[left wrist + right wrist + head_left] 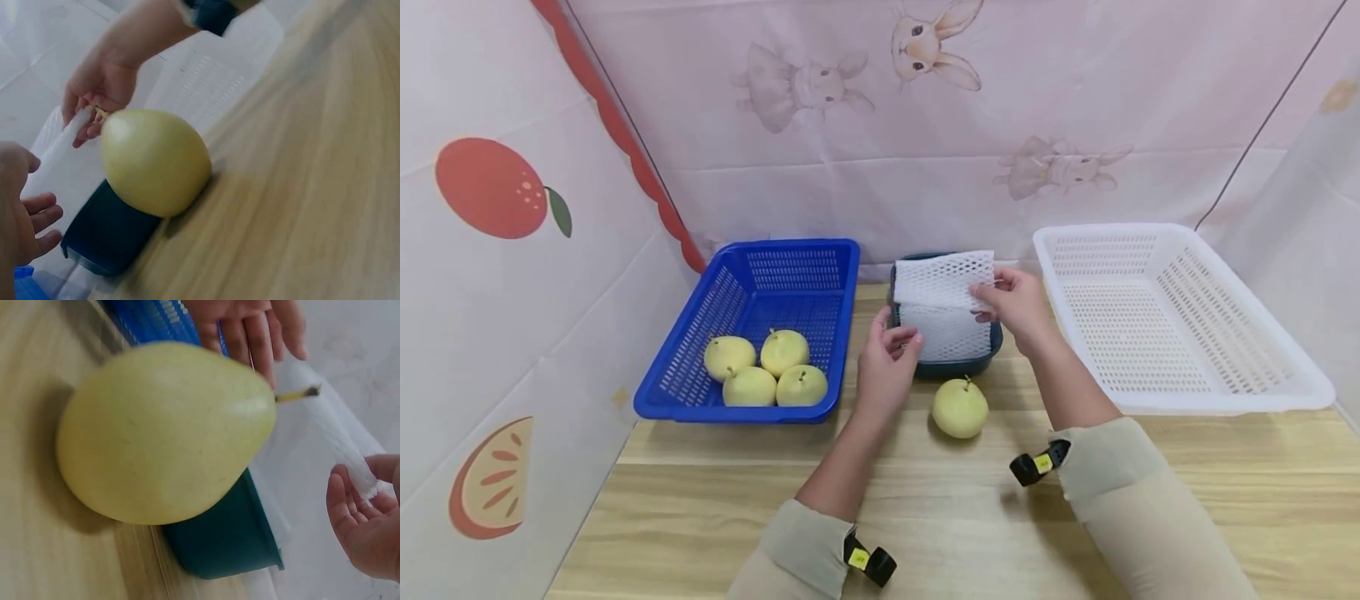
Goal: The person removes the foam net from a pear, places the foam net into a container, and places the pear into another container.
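My right hand (1017, 307) pinches the right edge of a white foam net sleeve (943, 279), lifted over a dark green basket (958, 367). More white foam netting (946, 333) lies in that basket, below the raised piece. At the basket's left side is my left hand (886, 358), its fingers loosely bent and apart, with nothing held in them. A yellow-green pear (960, 408) sits on the table just in front of the basket, stem up. In the right wrist view the pear (165, 434) covers much of the basket.
A blue basket (655, 400) on the left has several pears (750, 387) gathered at its near end. To the right stands a white basket (1217, 404) with slotted walls. Printed cloth (880, 133) hangs behind the wooden table (715, 500).
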`<state>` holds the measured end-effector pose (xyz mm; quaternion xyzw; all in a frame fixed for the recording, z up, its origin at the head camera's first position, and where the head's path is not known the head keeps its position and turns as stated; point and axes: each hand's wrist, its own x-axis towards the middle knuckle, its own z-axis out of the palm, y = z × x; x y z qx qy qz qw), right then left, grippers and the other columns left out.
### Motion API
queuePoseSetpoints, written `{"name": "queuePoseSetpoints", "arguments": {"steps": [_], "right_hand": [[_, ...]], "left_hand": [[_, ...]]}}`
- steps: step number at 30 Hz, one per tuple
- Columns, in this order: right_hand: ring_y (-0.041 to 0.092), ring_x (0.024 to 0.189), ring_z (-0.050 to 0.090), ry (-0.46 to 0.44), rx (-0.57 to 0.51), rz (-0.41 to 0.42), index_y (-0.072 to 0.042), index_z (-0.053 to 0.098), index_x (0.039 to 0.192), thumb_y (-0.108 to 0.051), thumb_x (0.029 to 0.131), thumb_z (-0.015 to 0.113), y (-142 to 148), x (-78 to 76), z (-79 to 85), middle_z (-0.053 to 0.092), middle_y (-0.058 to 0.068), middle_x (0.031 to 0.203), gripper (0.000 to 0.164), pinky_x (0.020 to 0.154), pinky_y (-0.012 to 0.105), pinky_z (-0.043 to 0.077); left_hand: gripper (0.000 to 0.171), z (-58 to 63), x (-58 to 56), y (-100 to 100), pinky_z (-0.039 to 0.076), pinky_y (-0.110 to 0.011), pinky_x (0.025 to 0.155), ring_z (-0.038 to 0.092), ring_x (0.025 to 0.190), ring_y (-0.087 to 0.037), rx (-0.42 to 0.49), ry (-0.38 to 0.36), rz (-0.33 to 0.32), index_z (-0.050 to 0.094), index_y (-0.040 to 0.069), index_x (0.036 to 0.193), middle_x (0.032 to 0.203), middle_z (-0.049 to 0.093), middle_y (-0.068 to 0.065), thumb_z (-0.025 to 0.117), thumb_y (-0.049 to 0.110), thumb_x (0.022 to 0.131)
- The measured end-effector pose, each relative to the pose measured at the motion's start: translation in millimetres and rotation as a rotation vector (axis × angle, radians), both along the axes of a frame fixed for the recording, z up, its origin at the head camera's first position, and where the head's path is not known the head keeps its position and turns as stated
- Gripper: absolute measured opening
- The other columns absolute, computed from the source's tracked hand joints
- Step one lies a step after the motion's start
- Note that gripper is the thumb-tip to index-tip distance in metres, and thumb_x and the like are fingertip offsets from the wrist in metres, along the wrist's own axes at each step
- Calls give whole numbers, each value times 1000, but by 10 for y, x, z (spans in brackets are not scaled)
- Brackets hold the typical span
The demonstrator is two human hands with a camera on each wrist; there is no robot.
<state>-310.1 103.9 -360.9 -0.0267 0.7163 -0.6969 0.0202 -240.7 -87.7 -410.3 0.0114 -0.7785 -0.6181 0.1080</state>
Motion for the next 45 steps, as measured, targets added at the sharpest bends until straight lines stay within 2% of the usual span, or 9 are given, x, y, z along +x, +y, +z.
{"name": "queuePoseSetpoints", "arguments": {"steps": [6,10,15,20,29,34,39,42,45], "right_hand": [[11,60,65,-82,20,-110,5,55,116,-13,89,60,-51,-315,-29,59,4,91,33,62,29,57],[14,63,65,-122,99,-111,3,56,114,-17,90,59,-94,-485,-61,59,9,97,31,66,31,57],[18,70,67,-175,201,-61,2,56,117,-18,92,59,-114,-650,-117,58,15,106,32,71,34,57],[22,80,69,-215,225,-12,1,51,127,-18,93,58,-116,-763,-147,57,18,117,40,77,37,56],[16,65,68,-247,270,38,2,38,139,-14,91,60,-122,-927,-255,54,23,121,55,61,29,57],[22,70,69,-130,620,46,2,27,145,-29,92,57,-145,-947,-194,44,26,137,68,59,33,56],[38,109,57,62,981,18,4,45,134,-37,92,52,-147,-907,-34,49,25,133,59,89,49,47],[39,117,50,114,1093,29,0,55,127,-33,92,51,-154,-904,13,55,22,129,48,96,53,40],[38,124,45,144,1139,122,-4,55,129,-29,94,51,-181,-914,-32,52,20,133,42,101,53,37]], "left_hand": [[37,-66,10,6,41,-38,102,53,120,-17,-494,19,-111,58,18,126,123,62,2,59,33,91],[30,-74,14,13,37,-39,106,53,120,-19,-627,73,-125,65,17,115,121,62,0,56,35,93],[26,-85,16,18,28,-43,112,56,116,-18,-636,148,-111,68,15,108,114,66,0,57,33,93],[25,-102,32,36,27,-47,111,57,114,-16,-644,160,-130,68,15,107,112,67,1,56,32,93],[24,-159,64,54,28,-51,109,57,114,-15,-673,155,-145,69,16,105,113,67,2,56,33,94],[23,-165,47,32,29,-50,109,57,114,-14,-701,162,-136,69,18,104,113,66,3,56,33,93],[21,-152,45,34,29,-51,109,57,113,-15,-722,170,-136,69,18,104,112,67,3,56,32,93],[21,-149,46,33,29,-52,109,57,114,-15,-725,173,-136,69,18,103,112,67,2,57,32,93],[21,-160,54,33,29,-52,109,57,114,-15,-728,173,-142,69,18,103,112,67,2,58,31,93]]}}
